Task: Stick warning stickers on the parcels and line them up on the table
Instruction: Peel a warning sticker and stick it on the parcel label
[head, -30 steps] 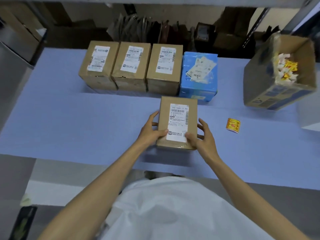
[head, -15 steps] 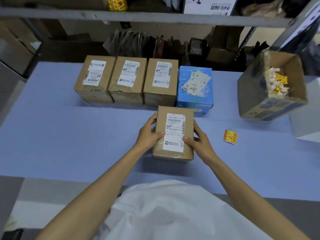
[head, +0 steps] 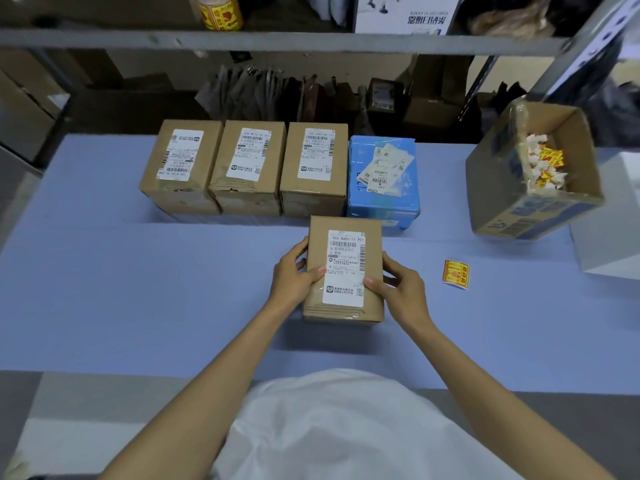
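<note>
Brown parcel (head: 344,271) lying flat on the blue surface (head: 138,289), long axis running away from the person, label up, left hand (head: 292,275) and right hand (head: 398,289) gripping its sides, thumbs on top, just before a row of four parcels (head: 280,168), warning sticker (head: 456,274) to its right

Head camera looks forward and down (close) over the table (head: 104,271).
</note>
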